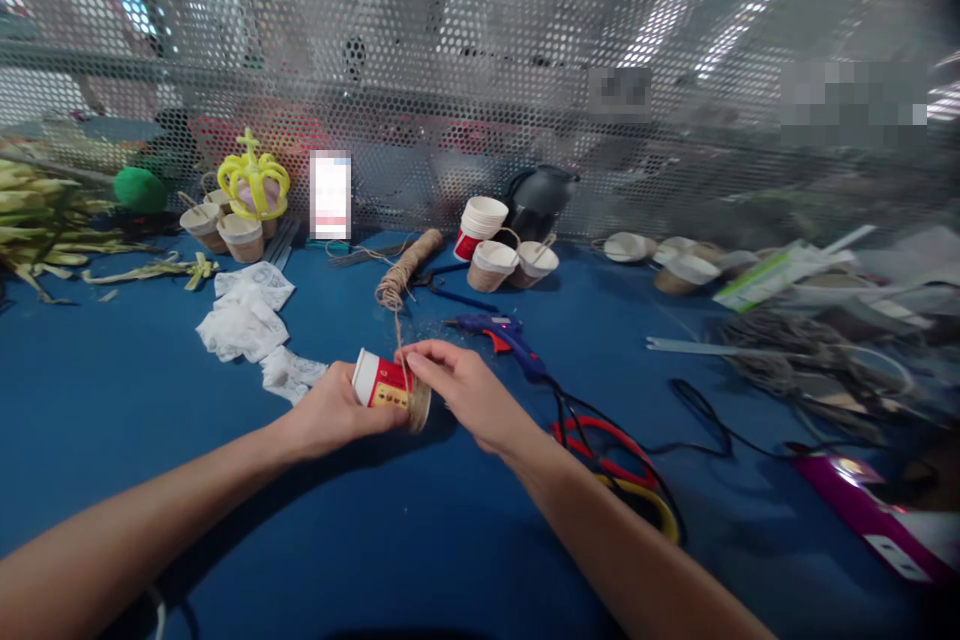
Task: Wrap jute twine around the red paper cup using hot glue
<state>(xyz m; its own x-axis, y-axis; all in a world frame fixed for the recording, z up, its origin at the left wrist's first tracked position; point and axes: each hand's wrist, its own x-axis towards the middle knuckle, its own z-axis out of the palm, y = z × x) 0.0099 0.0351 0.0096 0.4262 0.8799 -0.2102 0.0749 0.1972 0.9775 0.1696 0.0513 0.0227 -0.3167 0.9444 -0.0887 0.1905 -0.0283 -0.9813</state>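
A red and white paper cup [386,382] lies tilted on its side in the grip of my left hand [334,410], above the blue table. Brown twine [418,400] is wound around one end of the cup. My right hand [457,385] pinches the twine strand at the cup's upper side. From there the strand runs up to a roll of twine [405,270] lying on the table. Just right of my right hand rests a blue glue gun [506,335] with an orange trigger.
Twine-wrapped cups [491,265] and stacked paper cups [484,218] stand at the back. Crumpled white tissues [244,315] lie left. Cables [615,450], red and yellow handles, and a purple power strip [862,515] occupy the right. A perforated metal screen [420,100] closes off the back.
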